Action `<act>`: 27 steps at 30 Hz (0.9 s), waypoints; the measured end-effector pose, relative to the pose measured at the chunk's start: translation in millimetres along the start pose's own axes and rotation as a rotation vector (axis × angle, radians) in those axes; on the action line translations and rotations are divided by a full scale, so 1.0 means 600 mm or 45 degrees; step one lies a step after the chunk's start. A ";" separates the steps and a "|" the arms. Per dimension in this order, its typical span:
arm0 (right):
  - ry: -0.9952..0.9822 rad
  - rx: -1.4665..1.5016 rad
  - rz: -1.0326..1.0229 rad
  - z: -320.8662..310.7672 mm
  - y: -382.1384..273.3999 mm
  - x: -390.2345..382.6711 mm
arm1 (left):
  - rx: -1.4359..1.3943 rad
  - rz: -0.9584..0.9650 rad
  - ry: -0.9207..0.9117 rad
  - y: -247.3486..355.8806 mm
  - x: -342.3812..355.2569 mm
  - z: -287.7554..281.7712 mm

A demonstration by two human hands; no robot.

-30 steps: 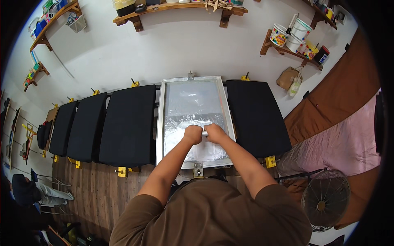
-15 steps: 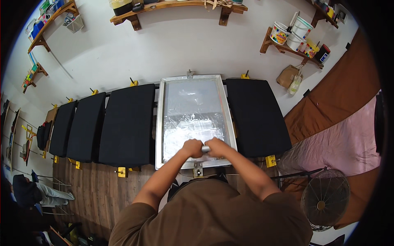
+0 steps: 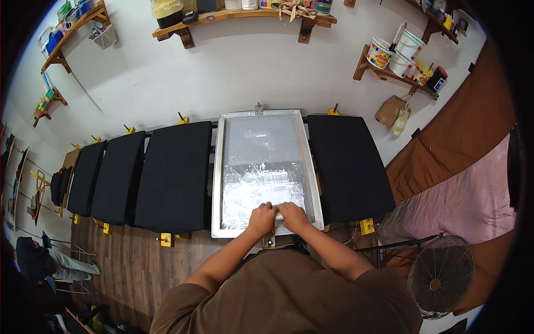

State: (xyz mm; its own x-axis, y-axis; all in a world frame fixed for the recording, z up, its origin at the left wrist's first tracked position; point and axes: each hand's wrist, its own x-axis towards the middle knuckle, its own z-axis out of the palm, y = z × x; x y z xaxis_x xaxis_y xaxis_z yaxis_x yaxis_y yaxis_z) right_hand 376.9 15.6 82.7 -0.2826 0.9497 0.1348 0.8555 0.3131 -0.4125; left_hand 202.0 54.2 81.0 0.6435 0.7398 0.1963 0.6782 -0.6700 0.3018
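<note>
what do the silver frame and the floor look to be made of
Frame: likely metal, perhaps aluminium, dull-shiny; its rails are silvery grey. Floor: real wood or a wood-look covering, brown and fairly matte; plank lines show, but cannot settle which.

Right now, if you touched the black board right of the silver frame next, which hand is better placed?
Probably the right hand: it is nearer that black board, while the left hand is farther left over the silver frame.
</note>
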 end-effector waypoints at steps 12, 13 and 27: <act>-0.040 0.042 -0.013 -0.061 0.059 0.157 | 0.048 -0.171 -0.186 -0.074 0.154 -0.043; -0.095 0.010 -0.006 -0.059 0.065 0.161 | 0.046 -0.215 -0.258 -0.070 0.161 -0.036; -0.418 0.043 0.029 -0.060 0.014 0.063 | -0.031 -0.172 -0.536 -0.018 0.061 -0.042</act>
State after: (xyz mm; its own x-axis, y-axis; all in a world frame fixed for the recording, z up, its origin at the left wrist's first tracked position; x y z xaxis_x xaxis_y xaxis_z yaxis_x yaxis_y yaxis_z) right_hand 388.9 54.1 116.9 -0.3933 0.9035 -0.1703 0.8499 0.2866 -0.4421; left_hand 209.4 90.3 108.4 0.6413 0.7282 -0.2419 0.7611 -0.5635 0.3212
